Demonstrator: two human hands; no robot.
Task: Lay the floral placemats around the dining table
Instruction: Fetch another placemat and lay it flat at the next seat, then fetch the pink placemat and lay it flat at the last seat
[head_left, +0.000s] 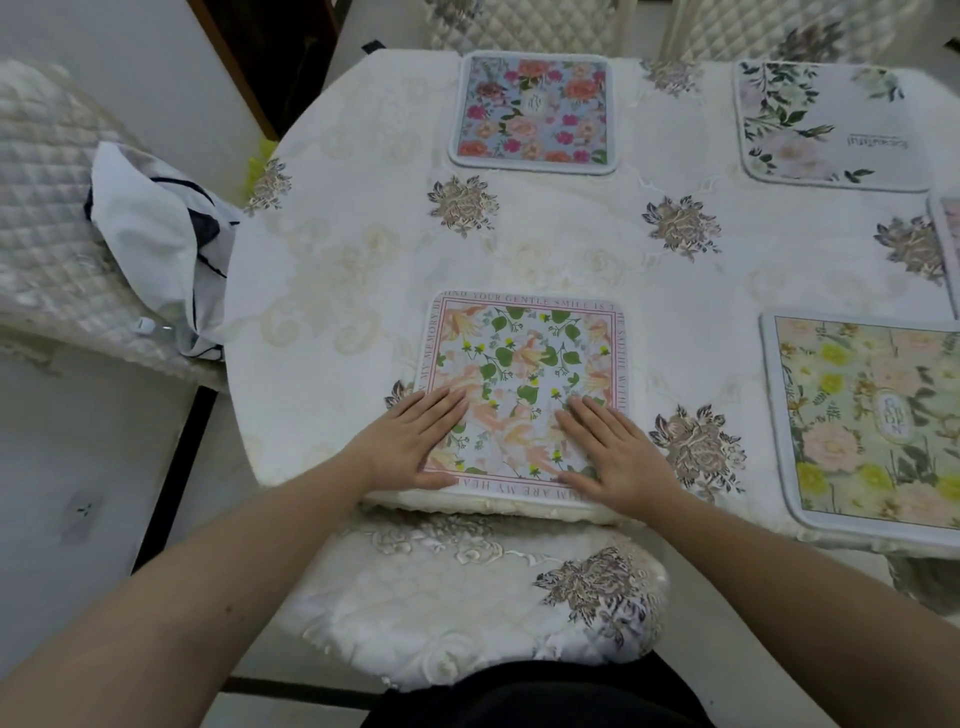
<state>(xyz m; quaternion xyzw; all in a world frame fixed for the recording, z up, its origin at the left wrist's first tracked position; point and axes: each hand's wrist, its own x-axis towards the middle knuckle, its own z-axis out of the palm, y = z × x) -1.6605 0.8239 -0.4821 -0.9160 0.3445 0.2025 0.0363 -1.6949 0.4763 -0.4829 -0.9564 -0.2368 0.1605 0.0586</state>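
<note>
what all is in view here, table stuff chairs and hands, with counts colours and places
square floral placemats: five; pink-bordered with lettering at near edge, blue with pink roses far side, white with green leaves far right, yellow-green near right, one sliver at right edge
cream embroidered tablecloth: one, covers table
quilted cream chairs: four in part; near, left, two far
white cloth with dark trim: one, on left chair
left hand: flat, on pink-bordered placemat
right hand: flat, same placemat
</note>
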